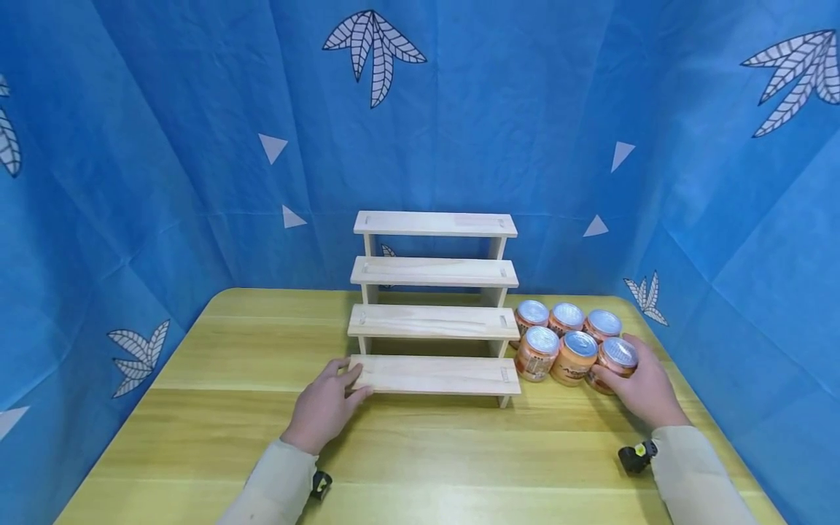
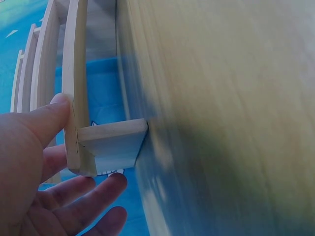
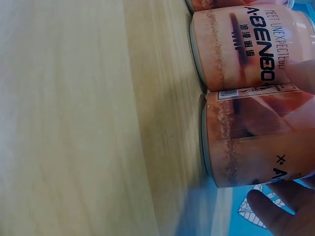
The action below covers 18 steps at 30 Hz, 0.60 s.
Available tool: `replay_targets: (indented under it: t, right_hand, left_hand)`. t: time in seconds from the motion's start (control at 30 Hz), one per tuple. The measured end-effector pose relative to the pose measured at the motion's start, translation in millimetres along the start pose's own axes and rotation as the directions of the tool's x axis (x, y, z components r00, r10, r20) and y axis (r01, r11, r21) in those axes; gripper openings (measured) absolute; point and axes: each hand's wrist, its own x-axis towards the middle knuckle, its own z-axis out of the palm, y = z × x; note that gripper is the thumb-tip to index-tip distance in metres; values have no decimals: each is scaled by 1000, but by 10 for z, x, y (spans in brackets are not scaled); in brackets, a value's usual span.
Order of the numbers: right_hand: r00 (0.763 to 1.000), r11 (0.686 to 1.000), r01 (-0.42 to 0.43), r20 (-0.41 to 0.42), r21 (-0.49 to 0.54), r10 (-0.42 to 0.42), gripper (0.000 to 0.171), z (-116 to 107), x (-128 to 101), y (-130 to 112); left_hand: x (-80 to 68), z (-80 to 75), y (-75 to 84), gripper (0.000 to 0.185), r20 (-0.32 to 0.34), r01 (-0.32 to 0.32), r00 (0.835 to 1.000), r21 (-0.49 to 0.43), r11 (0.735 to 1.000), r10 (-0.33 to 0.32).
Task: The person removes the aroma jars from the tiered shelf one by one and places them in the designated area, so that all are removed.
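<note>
A pale wooden four-step display rack [image 1: 433,321] stands on the table. My left hand [image 1: 326,399] is at the left end of its lowest step [image 2: 74,88]; the thumb lies on the front edge and the fingers reach around the end. To the rack's right, several orange cans with silver lids stand upright in two rows. My right hand [image 1: 646,383] grips the front-right can [image 1: 619,357], thumb on its left side and fingers around its far right. In the right wrist view this can [image 3: 261,142] stands on the table beside the front-middle can [image 3: 241,49].
The yellow wood-grain table [image 1: 420,459] has rounded far corners. Blue cloth [image 1: 472,131] with white leaf and triangle prints hangs behind it and along both sides. The front-left can [image 1: 537,357] stands close to the rack's right side. Both wrists carry small black cameras.
</note>
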Motion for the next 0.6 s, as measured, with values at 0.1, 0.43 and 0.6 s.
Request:
replay_targets:
  t: [0.1,0.43,0.6]
  right_hand:
    - [1000,1000,6,11,5,-6,86,-4,-1,-2]
    - [999,999,-33,6,-44,33,80,-77,-56,-129]
    - [996,993,80,-28,-83,-83,70,-99,-40,-376]
  left_hand:
    - [-1,3,3,56,-3,-5,1000,-4,1000,5]
    - [6,-2,-8,57,-9,-27,1000,3,1000,27]
    - [3,-69,-71,55,22,-50,999,17,999,50]
